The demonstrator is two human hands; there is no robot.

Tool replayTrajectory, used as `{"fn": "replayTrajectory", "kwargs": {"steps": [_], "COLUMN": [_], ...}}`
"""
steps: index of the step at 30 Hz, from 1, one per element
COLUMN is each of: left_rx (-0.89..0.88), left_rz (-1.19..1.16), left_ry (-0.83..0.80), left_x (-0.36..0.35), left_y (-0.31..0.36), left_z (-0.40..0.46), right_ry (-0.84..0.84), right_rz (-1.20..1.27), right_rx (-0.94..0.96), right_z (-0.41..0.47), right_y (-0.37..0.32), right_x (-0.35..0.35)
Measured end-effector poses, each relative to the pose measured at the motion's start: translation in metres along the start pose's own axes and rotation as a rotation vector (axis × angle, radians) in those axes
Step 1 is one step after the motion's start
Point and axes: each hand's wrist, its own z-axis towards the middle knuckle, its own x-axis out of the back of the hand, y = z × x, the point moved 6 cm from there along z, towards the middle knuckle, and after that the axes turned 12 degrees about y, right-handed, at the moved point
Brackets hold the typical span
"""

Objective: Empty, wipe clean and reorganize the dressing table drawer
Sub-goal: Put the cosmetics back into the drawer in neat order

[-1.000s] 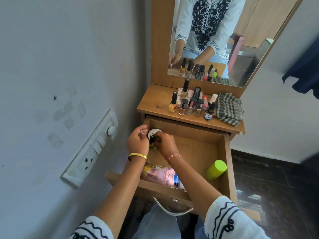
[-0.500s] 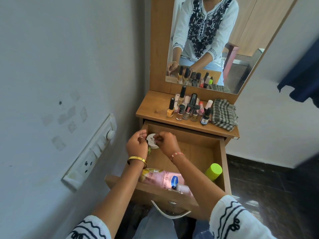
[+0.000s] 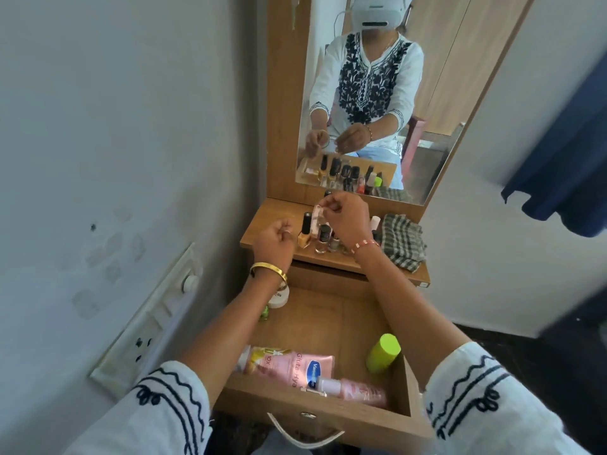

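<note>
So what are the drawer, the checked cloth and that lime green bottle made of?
The drawer looks like wood-grain laminated board with a matte finish: its grain is even and its edges are flat. The checked cloth seems to be woven cotton, soft and crumpled into folds. The lime green bottle appears to be smooth plastic, opaque with a slight sheen.

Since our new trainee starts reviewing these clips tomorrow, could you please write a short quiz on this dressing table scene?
1. True or false: the drawer is already empty.
2. Where does the checked cloth lie? A in the drawer; B on the shelf, right of the nail polish bottles; C on the floor.
3. Which hand wears the gold bangle?
Key: 1 false; 2 B; 3 the left hand.
</note>
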Motion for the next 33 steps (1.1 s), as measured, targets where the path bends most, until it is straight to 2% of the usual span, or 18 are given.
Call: {"fn": "replayTrajectory", "kwargs": {"steps": [6, 9, 13, 21, 26, 33], "left_rx": [-0.077, -0.088, -0.108, -0.046, -0.071, -0.073], "left_rz": [0.110, 0.151, 0.171, 0.076, -0.008, -0.113], "left_ry": [-0.079, -0.123, -0.101, -0.085, -0.054, 0.035], "left_x": [-0.028, -0.037, -0.043, -0.034, -0.013, 0.030], "left_y": [0.016, 0.017, 0.015, 0.009, 0.020, 0.026], "left_z": [0.018, 0.021, 0.022, 0.025, 0.025, 0.005], "right_ry": [0.006, -0.110, -0.255, -0.120, 0.041, 0.071], "right_rz": [-0.138, -0.247, -0.395, -0.271, -0.005, 0.082], "right_rx": [0.036, 0.077, 0.160, 0.189, 0.111, 0.087], "right_z": [0.036, 0.046, 0.050, 0.045, 0.035, -0.002], "right_y": [0.006, 0.006, 0.005, 0.006, -0.003, -0.018], "right_x": [0.008, -0.005, -0.025, -0.018, 0.002, 0.019]}}
